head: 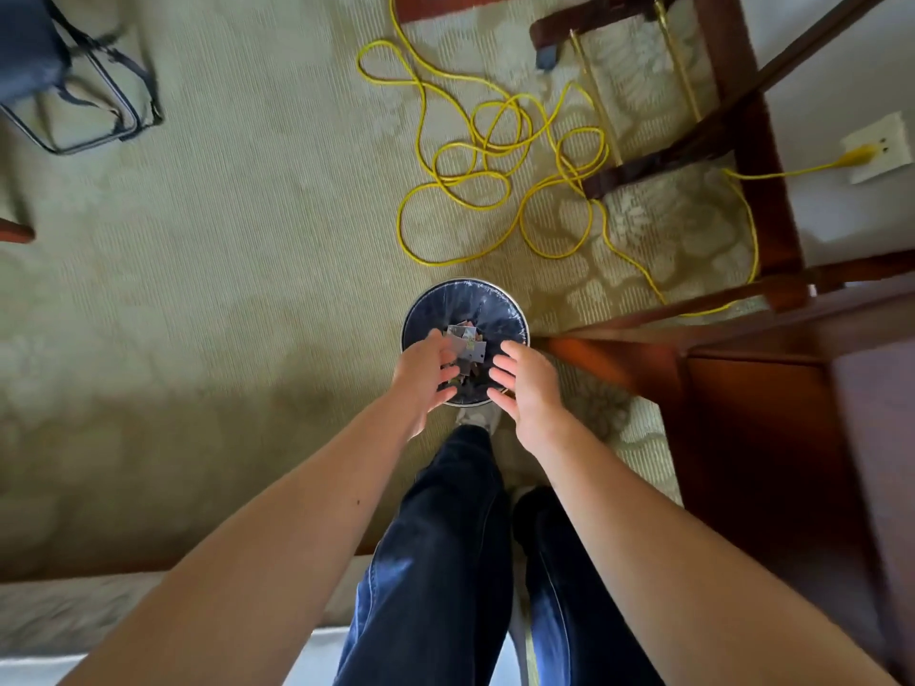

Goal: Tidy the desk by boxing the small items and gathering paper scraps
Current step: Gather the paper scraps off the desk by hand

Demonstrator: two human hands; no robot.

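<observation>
1. While both bare forearms reach forward and down, the left hand point(426, 373) and the right hand point(525, 383) sit side by side above a round wastebasket point(465, 285), palms turned toward each other.
2. Left hand: fingers spread and loosely bent, gripping nothing. One pale scrap lies just beside its fingertips; contact cannot be confirmed.
3. Right hand: fingers spread and nearly straight, holding nothing.
4. Paper scraps point(465, 343): a small cluster of pale and dark pieces shows in the gap between the two hands, inside the outline of the wastebasket opening. Whether they rest on the bottom or are in the air cannot be told.
5. Wastebasket: dark interior with a clear plastic liner folded over the rim. It stands upright on the patterned carpet point(223, 264), just beside the corner of a reddish wooden desk point(772, 413).
6. Person: dark blue jeans point(445, 537) and a light shoe point(476, 419), whose toe sits near the basket's near edge.
7. Surroundings: a yellow cable point(495, 141) lies in loose loops on the carpet beyond the basket and runs to a wall outlet point(879, 148) at right. A dark folding frame point(94, 116) stands at upper left.
</observation>
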